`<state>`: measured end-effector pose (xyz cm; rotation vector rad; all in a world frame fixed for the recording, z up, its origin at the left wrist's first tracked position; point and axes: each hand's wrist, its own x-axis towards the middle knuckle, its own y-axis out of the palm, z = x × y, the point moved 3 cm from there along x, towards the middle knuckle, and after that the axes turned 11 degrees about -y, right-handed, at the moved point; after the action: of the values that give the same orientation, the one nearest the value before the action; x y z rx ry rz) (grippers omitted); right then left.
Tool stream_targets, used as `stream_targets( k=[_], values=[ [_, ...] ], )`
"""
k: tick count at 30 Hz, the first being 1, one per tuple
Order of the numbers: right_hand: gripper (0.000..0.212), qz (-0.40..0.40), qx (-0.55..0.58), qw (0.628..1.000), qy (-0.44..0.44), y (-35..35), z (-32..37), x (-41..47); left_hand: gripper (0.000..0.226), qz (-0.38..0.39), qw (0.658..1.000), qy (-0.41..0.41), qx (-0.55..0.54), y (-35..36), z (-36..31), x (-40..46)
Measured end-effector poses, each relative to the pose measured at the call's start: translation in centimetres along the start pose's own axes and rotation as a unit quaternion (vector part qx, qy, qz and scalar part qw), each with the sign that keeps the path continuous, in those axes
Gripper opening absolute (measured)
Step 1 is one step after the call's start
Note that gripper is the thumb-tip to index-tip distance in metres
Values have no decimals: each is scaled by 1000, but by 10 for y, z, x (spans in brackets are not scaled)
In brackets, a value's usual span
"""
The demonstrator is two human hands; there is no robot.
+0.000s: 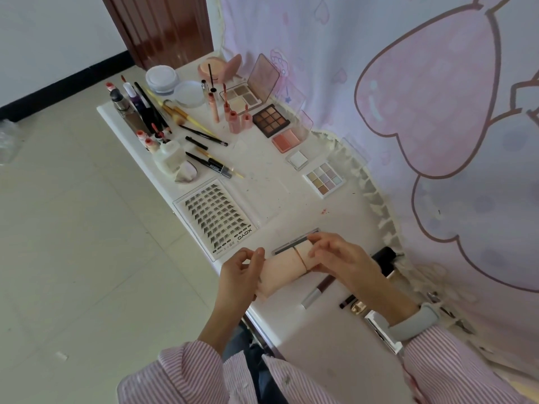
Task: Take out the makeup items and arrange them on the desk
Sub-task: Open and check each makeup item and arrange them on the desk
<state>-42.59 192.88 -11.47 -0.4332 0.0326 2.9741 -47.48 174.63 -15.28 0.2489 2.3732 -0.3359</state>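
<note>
I hold a rolled pink pouch point(284, 268), bound by a thin band, just above the white desk point(291, 199). My left hand point(240, 272) grips its near end. My right hand point(341, 258) pinches its far end near the band. Makeup lies spread over the desk: a false-lash card point(217, 218), a pastel palette point(323, 179), a brown palette point(270, 119), a blush compact point(285, 141), pink lip tubes point(233, 118), brushes and pencils point(201, 135). A lip gloss point(318, 291) lies under my right wrist.
A pink printed curtain point(423, 112) with a lace edge hangs along the desk's right side. Powder jars point(162, 77) and bottles point(122, 100) stand at the far end. A black item point(385, 255) and small gold pieces point(357, 307) lie near my right forearm. Tiled floor point(73, 228) lies left.
</note>
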Motion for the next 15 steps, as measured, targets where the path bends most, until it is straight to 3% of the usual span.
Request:
stream_targets(
  k=[2,4,8,12,15],
  values=[
    [8,-36,53,998,15,1,-2,2,27,0,1000,-2,1,-1,1,0],
    [14,-41,27,998,30,1,-5,3,27,4,1000,-6,10,1,3,0],
    [17,20,-133,991,26,0,-5,2,28,11,1000,-12,14,2,5,-1],
    [23,61,-141,988,-3,-8,0,1,30,50,998,-49,-1,1,10,0],
    [25,4,-167,985,-31,-23,2,4,35,95,992,-78,-31,-2,14,1]
  ],
)
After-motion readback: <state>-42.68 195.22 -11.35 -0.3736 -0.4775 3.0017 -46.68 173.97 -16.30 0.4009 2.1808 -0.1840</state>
